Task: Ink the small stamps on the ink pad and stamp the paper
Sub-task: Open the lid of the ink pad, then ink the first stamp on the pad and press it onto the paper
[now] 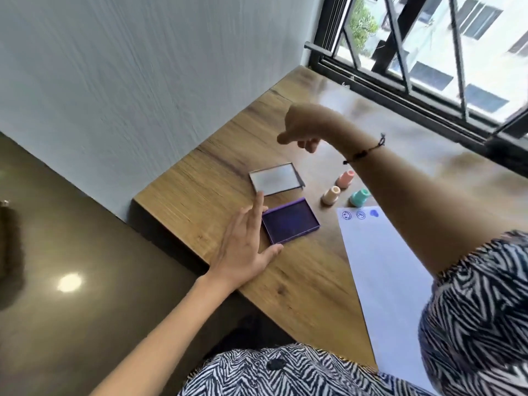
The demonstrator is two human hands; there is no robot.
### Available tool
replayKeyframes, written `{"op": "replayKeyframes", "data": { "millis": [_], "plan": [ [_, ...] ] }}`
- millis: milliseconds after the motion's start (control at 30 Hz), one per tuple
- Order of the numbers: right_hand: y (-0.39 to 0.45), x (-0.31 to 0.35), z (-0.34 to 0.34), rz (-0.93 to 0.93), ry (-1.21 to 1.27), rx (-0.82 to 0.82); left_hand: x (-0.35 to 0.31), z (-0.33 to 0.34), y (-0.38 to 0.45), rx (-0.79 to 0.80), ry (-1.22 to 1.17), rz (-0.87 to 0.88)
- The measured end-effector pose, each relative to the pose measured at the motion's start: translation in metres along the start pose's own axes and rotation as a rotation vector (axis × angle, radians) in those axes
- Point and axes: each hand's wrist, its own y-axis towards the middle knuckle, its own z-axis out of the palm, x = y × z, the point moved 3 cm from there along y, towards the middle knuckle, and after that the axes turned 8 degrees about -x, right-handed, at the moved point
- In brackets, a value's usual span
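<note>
The open purple ink pad (pixel 290 221) lies on the wooden table (pixel 217 178), with its lid (pixel 275 178) lying just behind it. My left hand (pixel 245 247) rests flat and open against the pad's left edge, thumb at its near corner. My right hand (pixel 305 127) hangs in the air above the lid, fingers curled into a loose fist with nothing visible in it. Three small stamps stand upright to the right of the pad: a pink stamp (pixel 345 179), a cream stamp (pixel 331 194) and a teal stamp (pixel 359 197). The white paper (pixel 385 267) carries two round prints and a blue blot along its far edge.
A grey wall (pixel 128 81) borders the table's left side. A barred window (pixel 428 52) runs along its far edge. The table's near-left edge drops to a dark floor (pixel 71 281).
</note>
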Motion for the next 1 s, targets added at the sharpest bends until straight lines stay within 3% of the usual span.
{"op": "replayKeyframes", "data": {
  "millis": [67,167,300,400,467,533,600,667,800,1000],
  "plan": [
    [-0.036,-0.011,-0.001,-0.049,-0.094,-0.122,0.0,0.0,0.001,-0.008,0.003,0.011],
    [-0.084,-0.029,0.014,-0.016,-0.28,-0.129,0.0,0.0,0.0,-0.005,0.007,0.0],
    [-0.102,-0.041,0.041,0.047,-0.261,-0.094,0.0,0.001,0.0,0.013,0.009,-0.023],
    [-0.105,-0.044,0.054,0.054,-0.239,-0.177,-0.005,-0.002,0.002,0.02,0.002,-0.012],
    [-0.112,-0.049,0.056,0.075,-0.093,-0.338,-0.013,-0.008,0.004,-0.019,-0.01,0.025],
    [-0.124,-0.051,0.056,0.075,0.248,-0.474,-0.022,-0.014,0.006,-0.091,-0.06,0.042],
    [-0.142,-0.044,0.06,0.073,0.703,-0.449,-0.033,-0.016,0.008,-0.141,-0.195,-0.01],
    [-0.156,-0.035,0.069,0.086,1.002,-0.345,-0.042,-0.014,0.012,-0.148,-0.386,-0.141],
    [-0.172,-0.024,0.083,0.122,1.198,-0.265,-0.05,-0.01,0.016,-0.151,-0.63,-0.319],
    [-0.179,-0.022,0.094,0.21,1.296,-0.298,-0.046,-0.004,0.009,-0.173,-0.665,-0.363]
  ]
}}
